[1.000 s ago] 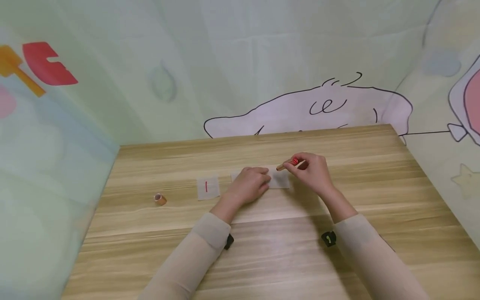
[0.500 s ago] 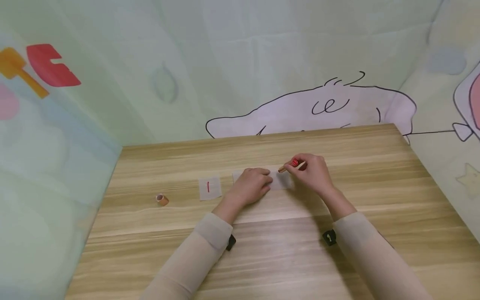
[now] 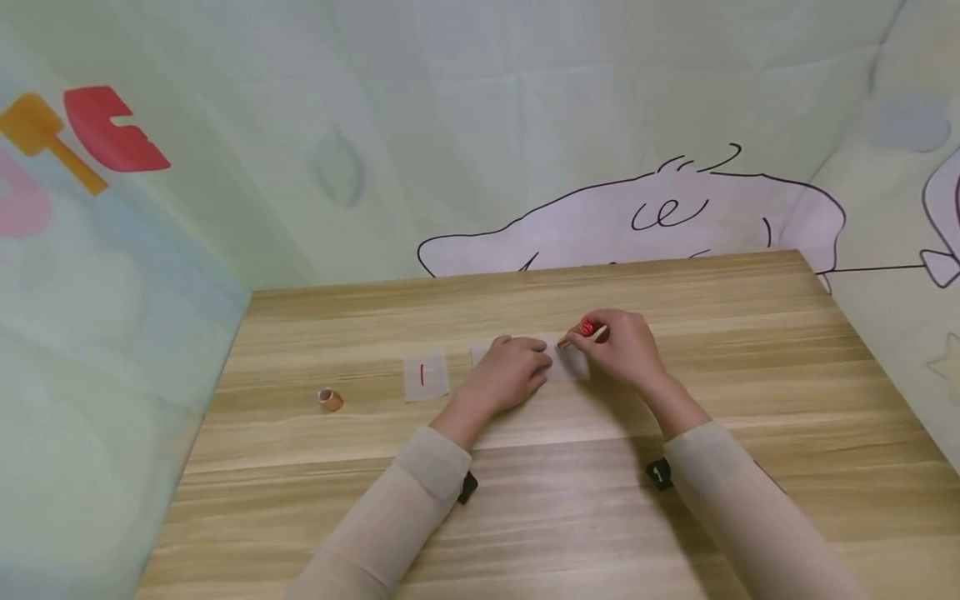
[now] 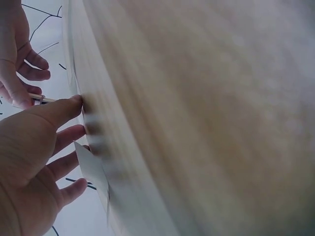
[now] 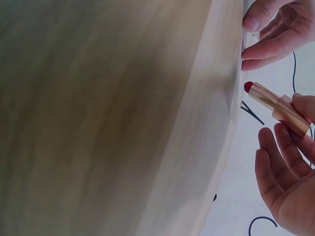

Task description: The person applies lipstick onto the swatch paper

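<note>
My right hand pinches a lipstick between thumb and fingers. Its gold tube is uncapped, and the red tip points down at the white paper. In the right wrist view the tip is very close to the paper; contact cannot be made out. My left hand rests on the paper's left part with fingers extended, covering much of it. In the left wrist view a corner of the paper lifts beside the left fingers. To the left lies a small white square bearing one short red stroke.
The lipstick's gold cap lies on its side on the wooden table, left of the marked square. Behind the table's far edge hangs a pale cloth backdrop with cartoon drawings.
The lipstick has tipped slightly and come down a little closer to the paper in my right hand. My left hand stays on the paper. The whole head view has shifted slightly.
</note>
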### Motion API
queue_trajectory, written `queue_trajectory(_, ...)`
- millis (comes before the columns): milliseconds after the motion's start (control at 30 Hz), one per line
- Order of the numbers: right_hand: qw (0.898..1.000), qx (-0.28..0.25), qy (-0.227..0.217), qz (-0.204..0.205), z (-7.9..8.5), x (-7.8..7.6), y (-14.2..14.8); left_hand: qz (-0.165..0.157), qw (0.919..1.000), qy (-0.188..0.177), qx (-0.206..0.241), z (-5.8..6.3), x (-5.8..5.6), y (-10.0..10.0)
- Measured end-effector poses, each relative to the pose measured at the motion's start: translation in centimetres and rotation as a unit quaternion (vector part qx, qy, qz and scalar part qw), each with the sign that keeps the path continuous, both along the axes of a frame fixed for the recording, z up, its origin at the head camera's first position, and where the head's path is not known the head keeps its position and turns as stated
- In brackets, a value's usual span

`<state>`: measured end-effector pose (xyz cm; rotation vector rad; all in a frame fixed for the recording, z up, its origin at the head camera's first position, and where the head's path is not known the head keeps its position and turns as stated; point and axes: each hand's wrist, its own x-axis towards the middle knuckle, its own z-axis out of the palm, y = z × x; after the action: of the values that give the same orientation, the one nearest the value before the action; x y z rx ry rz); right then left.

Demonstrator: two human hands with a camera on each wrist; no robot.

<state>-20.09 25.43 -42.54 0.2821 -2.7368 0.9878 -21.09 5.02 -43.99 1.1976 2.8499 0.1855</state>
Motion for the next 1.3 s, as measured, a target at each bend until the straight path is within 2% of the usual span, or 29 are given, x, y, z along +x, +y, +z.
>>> queue_trajectory(167,1.0,0.01,-0.01,0.003,-0.1,0.1,-0.1,0.006,0.9999,-0.013,0.001,0.1,0.2,0.0)
queue_trajectory(433,1.0,0.021,-0.012,-0.004,-0.1,0.4,0.0,0.005,0.9998,-0.015,0.014,-0.1,0.4,0.3)
queue_trajectory(867,0.998,0.036,-0.041,0.036,0.7,1.3,0.4,0.012,0.9997,-0.018,0.011,0.5,0.2,0.2)
queue_trajectory(1000,0.998,0.005,-0.051,0.027,0.9,1.3,0.5,0.017,0.9995,-0.024,0.012,0.6,0.2,0.1)
queue_trajectory(1167,0.997,-0.072,-0.013,-0.01,1.6,1.5,1.0,0.013,0.9995,-0.022,0.021,0.6,0.0,0.1)
queue_trajectory(1300,0.993,-0.115,0.006,-0.024,2.1,1.9,1.3,0.011,0.9984,-0.029,0.047,0.4,0.0,-0.3)
